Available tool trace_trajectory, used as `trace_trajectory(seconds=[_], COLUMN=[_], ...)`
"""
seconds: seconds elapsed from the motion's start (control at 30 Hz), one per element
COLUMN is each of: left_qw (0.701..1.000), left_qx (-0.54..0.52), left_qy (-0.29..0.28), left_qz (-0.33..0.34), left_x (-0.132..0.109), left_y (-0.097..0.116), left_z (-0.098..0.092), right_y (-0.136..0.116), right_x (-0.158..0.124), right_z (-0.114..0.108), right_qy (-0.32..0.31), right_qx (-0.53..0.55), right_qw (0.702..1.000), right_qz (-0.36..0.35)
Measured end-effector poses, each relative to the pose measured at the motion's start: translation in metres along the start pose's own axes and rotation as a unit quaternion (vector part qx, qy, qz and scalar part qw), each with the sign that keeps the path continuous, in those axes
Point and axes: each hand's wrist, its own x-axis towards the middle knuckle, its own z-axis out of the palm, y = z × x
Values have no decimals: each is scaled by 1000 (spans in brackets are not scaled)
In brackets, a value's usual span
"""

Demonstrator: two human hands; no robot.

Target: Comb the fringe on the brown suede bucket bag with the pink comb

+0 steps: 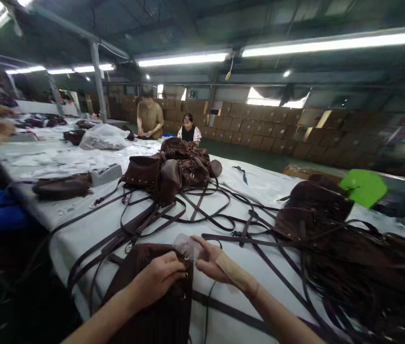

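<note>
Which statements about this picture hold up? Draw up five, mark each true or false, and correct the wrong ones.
1. The right hand holds a clear comb-like piece. True.
2. The left hand is far from any bag. False: it is at the dark brown bag nearest the person.
3. The piled bags in the middle are white. False: they are dark brown.
4. Stacked cartons stand in the background. True.
5. The bright green item lies on the left side of the picture. False: it is on the right.
</note>
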Motion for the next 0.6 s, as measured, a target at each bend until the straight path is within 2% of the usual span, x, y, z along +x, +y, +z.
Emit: trace_trajectory(seconds=[0.1, 0.2, 0.23, 0.27, 0.3, 0.33, 0.37, 0.4, 0.43, 0.47, 0.53, 0.57, 0.6], left_qw=[999, 999, 997, 990, 969, 930, 877, 823, 786, 774, 799, 815, 830], left_qx=[6, -28, -60, -115, -194, -288, -385, -473, -541, -576, -559, -527, -495], left_qy=[-28, -33, -14, 29, 92, 162, 218, 239, 214, 153, 8, -38, -57], left_qz=[19, -11, -40, -79, -122, -162, -189, -204, -210, -212, -223, -236, -251], left_x=[26, 41, 42, 39, 34, 26, 17, 6, -3, -11, -20, -19, -16], left_y=[8, 4, 0, -6, -12, -18, -22, -25, -26, -24, -16, -11, -6], left_z=[-17, -29, -31, -33, -33, -31, -28, -23, -17, -9, 9, 19, 28], right_y=[-11, -13, -11, -8, -4, 0, 4, 7, 9, 10, 8, 5, 2], right_x=[9, 8, 6, 3, 0, -3, -6, -8, -10, -11, -12, -11, -11], right_z=[13, 28, 32, 36, 40, 43, 46, 48, 50, 52, 52, 51, 49], right_qy=[-92, -194, -214, -221, -216, -205, -193, -185, -181, -179, -186, -193, -194], right_qx=[33, 100, 131, 164, 199, 231, 258, 285, 317, 356, 436, 467, 487], right_qw=[995, 975, 967, 959, 953, 947, 942, 935, 925, 910, 867, 847, 833], right_qz=[-5, 30, 47, 63, 76, 87, 93, 99, 107, 118, 151, 166, 175])
